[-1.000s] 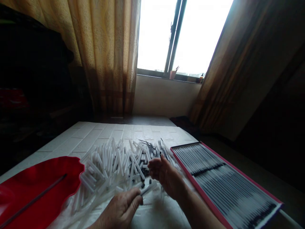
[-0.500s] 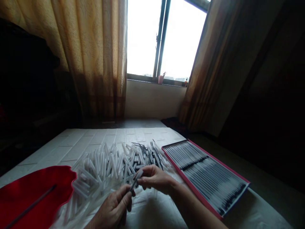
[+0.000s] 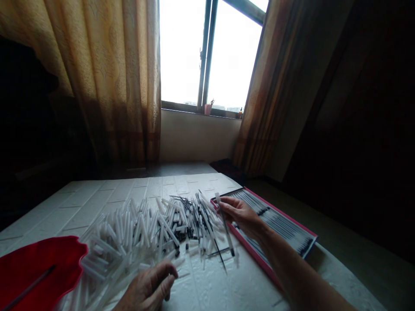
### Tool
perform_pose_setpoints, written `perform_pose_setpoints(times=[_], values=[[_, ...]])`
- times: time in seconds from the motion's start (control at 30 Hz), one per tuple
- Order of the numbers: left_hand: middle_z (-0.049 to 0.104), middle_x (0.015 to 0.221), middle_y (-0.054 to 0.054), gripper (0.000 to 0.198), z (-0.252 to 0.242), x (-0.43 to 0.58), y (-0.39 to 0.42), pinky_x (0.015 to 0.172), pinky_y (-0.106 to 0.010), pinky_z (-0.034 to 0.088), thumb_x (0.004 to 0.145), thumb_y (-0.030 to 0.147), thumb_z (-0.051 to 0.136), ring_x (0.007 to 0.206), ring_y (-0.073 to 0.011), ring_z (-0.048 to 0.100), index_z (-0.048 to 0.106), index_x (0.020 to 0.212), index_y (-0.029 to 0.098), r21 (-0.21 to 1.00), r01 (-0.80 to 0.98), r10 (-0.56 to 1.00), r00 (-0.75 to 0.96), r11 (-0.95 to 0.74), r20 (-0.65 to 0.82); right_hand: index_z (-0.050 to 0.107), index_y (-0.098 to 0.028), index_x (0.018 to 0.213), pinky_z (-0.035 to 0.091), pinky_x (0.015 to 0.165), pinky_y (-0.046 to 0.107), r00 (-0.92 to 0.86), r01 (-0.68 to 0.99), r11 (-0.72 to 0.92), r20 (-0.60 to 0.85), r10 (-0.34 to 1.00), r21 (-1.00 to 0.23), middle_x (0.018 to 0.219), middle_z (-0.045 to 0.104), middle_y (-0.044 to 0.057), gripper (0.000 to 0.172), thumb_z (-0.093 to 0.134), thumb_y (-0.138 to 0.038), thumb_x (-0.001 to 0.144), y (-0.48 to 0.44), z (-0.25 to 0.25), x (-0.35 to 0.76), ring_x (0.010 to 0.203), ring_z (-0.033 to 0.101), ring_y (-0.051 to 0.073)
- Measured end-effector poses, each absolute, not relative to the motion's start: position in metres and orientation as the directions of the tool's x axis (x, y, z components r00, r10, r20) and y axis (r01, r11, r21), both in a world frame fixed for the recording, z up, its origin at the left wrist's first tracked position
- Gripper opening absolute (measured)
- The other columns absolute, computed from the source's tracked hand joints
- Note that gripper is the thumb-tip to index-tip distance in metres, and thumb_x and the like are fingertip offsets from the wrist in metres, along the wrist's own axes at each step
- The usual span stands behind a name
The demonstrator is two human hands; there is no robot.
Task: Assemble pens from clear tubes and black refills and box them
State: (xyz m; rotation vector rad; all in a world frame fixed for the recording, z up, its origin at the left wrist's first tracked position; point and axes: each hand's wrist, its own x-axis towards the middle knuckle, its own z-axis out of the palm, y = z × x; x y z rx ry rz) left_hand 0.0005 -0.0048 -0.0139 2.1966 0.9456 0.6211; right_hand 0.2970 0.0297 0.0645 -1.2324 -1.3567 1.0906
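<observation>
My right hand (image 3: pixel 238 211) pinches a pen (image 3: pixel 226 229) near its pale upper end. The pen hangs steeply, with a clear barrel, a dark core and a black lower tip, beside the near left edge of a red-edged box (image 3: pixel 248 255). Rows of similar pens (image 3: pixel 285 233) lie in that box. Nearer me, my left hand (image 3: pixel 152 283) is loosely curled over the table, thumb and forefinger apart and nothing visible between them. In front of it spreads a pile of clear tubes (image 3: pixel 129 229), with thin dark refills (image 3: pixel 201 211) and small black caps (image 3: pixel 177 252) on its right side.
A red scalloped tray (image 3: pixel 35 276) with a dark stick (image 3: pixel 30 287) on it sits at the left. The white brick-patterned cover (image 3: pixel 106 196) spreads over the table. Curtains (image 3: pixel 110 86) hang beside the window, and a pink cup (image 3: pixel 208 109) stands on the sill.
My right hand has moved right with the pen, from above the pile to the box's edge. My left hand has let go of the pen. The view has shifted slightly right.
</observation>
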Motion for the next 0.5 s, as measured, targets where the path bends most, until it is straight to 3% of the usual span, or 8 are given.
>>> perform_pose_setpoints(times=[0.2,0.4,0.5], values=[[0.064,0.061,0.004,0.026,-0.018,-0.001,-0.004,0.055,-0.016,0.045,0.092,0.038,0.039,0.057,-0.0136,0.061,0.061,0.089,0.023,0.682,0.47,0.756,0.627,-0.561,0.189,0.066,-0.014,0.088,0.033,0.046,0.022,0.052,0.488,-0.047,-0.024,0.998,-0.871,0.057,0.061,-0.001,0.04,0.073,-0.046,0.064,0.007,0.068,0.379,0.048,0.049,0.011],[0.068,0.064,0.004,0.024,-0.016,-0.001,-0.003,0.057,-0.017,0.049,0.091,0.039,0.044,0.058,-0.0147,0.065,0.064,0.089,0.026,0.65,0.467,0.748,0.616,-0.599,0.246,0.073,-0.016,0.085,0.045,0.066,0.027,0.023,0.746,-0.033,-0.023,0.999,-0.665,0.083,0.072,0.005,0.022,0.062,-0.031,0.073,-0.013,0.047,0.387,0.075,0.063,0.02],[0.07,0.064,0.003,0.024,-0.013,-0.002,-0.004,0.058,-0.017,0.05,0.09,0.037,0.043,0.059,-0.0154,0.067,0.065,0.089,0.026,0.643,0.471,0.747,0.616,-0.604,0.25,0.074,-0.018,0.092,0.046,0.069,0.027,0.006,0.823,-0.012,-0.013,1.0,-0.567,0.084,0.073,0.005,0.024,0.059,-0.027,0.075,-0.015,0.045,0.379,0.078,0.064,0.021]])
